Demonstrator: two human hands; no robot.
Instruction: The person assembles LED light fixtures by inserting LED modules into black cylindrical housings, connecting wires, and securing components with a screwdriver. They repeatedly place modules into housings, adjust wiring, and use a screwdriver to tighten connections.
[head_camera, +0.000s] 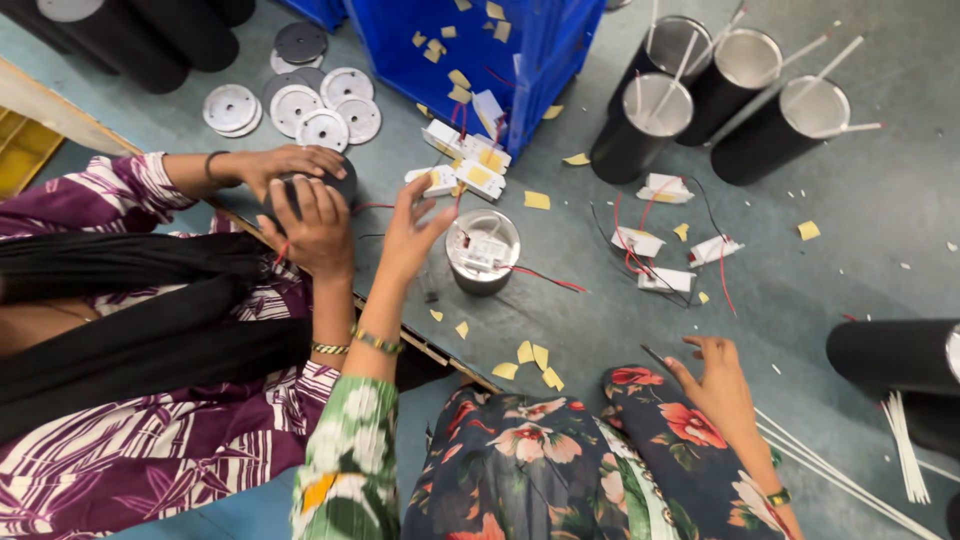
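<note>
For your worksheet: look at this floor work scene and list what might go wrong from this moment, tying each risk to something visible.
1. The left hand reaches across a co-worker's hands toward a small white module; the two people might bump.
2. Red and black wires trail loose from the open metal can and could snag as hands move.
3. Thin white rods lie by the right hand and knee; a shift of the leg might bend them.

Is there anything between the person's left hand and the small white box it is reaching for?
Nothing visible. The left hand has its fingertips at the small white box already; a co-worker's hands hold a black cylinder beside it.
</note>
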